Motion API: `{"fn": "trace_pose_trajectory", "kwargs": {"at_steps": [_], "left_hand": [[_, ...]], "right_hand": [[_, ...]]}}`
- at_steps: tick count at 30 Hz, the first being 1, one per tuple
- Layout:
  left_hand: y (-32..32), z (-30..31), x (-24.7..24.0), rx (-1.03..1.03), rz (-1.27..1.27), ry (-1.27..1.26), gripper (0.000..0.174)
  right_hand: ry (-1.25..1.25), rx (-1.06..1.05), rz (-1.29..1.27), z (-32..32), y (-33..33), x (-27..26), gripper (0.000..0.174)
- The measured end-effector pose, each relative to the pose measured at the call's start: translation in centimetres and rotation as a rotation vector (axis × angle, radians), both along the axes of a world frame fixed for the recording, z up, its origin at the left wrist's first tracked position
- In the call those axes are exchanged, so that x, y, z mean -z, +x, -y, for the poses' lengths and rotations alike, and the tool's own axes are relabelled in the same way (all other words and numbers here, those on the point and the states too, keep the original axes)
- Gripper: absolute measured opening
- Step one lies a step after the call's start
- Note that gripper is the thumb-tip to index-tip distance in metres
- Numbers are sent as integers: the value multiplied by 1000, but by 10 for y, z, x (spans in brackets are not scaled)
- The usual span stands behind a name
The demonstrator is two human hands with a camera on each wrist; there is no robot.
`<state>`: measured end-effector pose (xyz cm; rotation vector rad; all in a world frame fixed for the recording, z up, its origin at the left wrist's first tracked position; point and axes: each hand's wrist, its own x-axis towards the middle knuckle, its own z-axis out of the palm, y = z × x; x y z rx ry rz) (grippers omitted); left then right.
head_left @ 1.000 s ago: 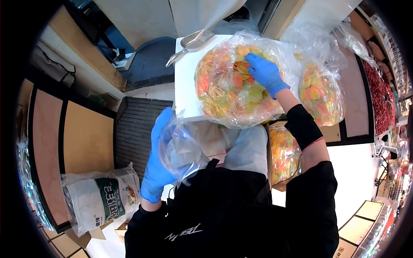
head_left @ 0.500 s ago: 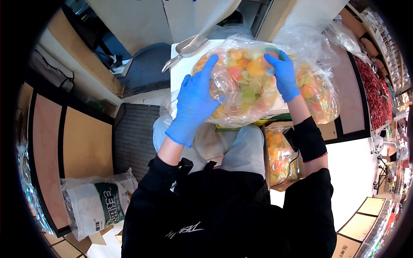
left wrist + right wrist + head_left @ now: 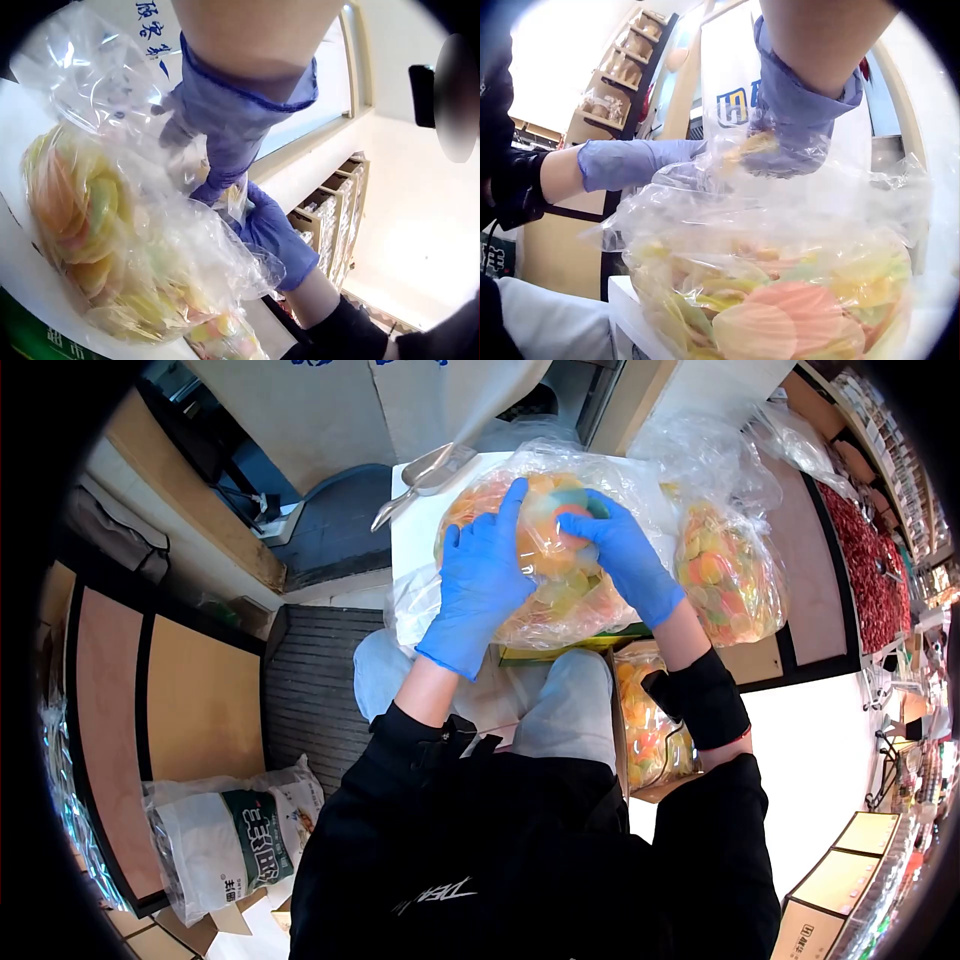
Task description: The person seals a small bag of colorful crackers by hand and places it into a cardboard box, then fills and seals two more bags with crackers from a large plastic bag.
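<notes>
1. Centrally, a small clear bag [image 3: 538, 545] is gripped by the left hand [image 3: 474, 588], its index finger extended
2. Coloured discs [image 3: 574, 510] are pinched by the right hand [image 3: 630, 560], its fingers bent
3. Beneath, a large bag [image 3: 560, 612] is supported by the white counter [image 3: 408, 550], upper middle of the frame

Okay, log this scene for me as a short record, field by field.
Left hand: blue glove, holding a clear bag
Right hand: blue glove, fingers at the clear bag's mouth
Below hands: large bag of colored discs
Far left corner of tabletop: metal scoop
Right of large bag: another disc-filled bag
Right hand's exact grip: unclear
</notes>
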<state>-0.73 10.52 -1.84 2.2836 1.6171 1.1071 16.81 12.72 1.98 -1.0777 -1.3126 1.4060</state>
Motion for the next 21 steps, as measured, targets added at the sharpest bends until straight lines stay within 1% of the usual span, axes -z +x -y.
{"fn": "trace_pose_trajectory", "kwargs": {"at_steps": [1, 2, 5, 8, 11, 15, 17, 20, 21], "left_hand": [[0, 0, 1, 2, 0, 10, 99], [0, 1, 1, 16, 0, -5, 99], [-1, 3, 0, 53, -6, -41, 99], [0, 6, -1, 64, -14, -62, 100], [0, 6, -1, 53, -20, -73, 100], [-6, 7, -9, 43, -24, -97, 100], [-6, 8, -12, 54, -2, -94, 101], [-5, 10, -11, 72, 41, -59, 101], [-5, 9, -9, 72, 58, -45, 100]], "right_hand": [[-34, -52, 25, 3, -1, -3, 36], [-8, -111, 73, 3, -1, -4, 39], [15, -299, 205, -1, 4, -6, 40], [-78, -327, 344, -2, 6, -15, 42], [-101, -323, 377, -11, 11, -11, 42], [33, -318, 331, -8, 10, -19, 41], [74, -307, 286, -8, 6, -16, 40], [212, -286, 288, -9, -6, -2, 40], [190, -299, 272, -7, -7, -6, 40]]}}
